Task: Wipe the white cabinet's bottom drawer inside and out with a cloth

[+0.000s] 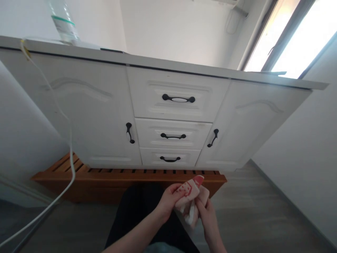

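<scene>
Both my hands meet low in the view and hold a small white cloth with a red pattern (190, 194), bunched between them. My left hand (170, 200) grips its left side, with fingers curled over the top. My right hand (206, 212) pinches the lower right part. The cloth is held in front of the white cabinet (105, 112), just below its wooden base (110, 177). My dark trouser legs show under the hands.
The cabinet has three drawers (178, 99) with black handles between two doors. A plastic bottle (63, 23) stands on its top at the left. A white cable (70, 140) hangs down the left door. A window (297, 38) is at the upper right.
</scene>
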A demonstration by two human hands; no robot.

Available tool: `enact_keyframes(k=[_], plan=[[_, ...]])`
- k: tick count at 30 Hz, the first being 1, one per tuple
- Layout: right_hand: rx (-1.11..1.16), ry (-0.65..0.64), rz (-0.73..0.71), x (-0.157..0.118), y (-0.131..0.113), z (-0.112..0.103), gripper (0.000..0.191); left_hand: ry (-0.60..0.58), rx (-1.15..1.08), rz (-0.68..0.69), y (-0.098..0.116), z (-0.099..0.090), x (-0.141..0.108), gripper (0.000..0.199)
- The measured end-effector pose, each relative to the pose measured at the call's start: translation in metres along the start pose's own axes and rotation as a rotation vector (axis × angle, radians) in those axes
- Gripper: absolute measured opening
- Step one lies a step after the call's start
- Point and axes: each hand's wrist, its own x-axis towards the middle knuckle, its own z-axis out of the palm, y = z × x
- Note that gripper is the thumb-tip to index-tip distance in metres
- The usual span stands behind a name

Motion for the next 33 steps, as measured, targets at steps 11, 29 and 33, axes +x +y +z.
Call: enact_keyframes(k=[11,29,33], plan=[[0.358,-0.004,0.064,-0.006,0.000,0.029,0.028,0.078,1.328,0.855,-0.008,0.023,0.009,0.019],[0.394,0.108,0.011,0.028,-0.006,-0.021,0.064,-0.010,0.820,0.454,-0.023,0.037,-0.013,0.075],[0.104,0.180,0.011,0.023,0.004,-0.041,0.063,-0.180,0.442,0.147,-0.038,0.047,0.006,0.076]])
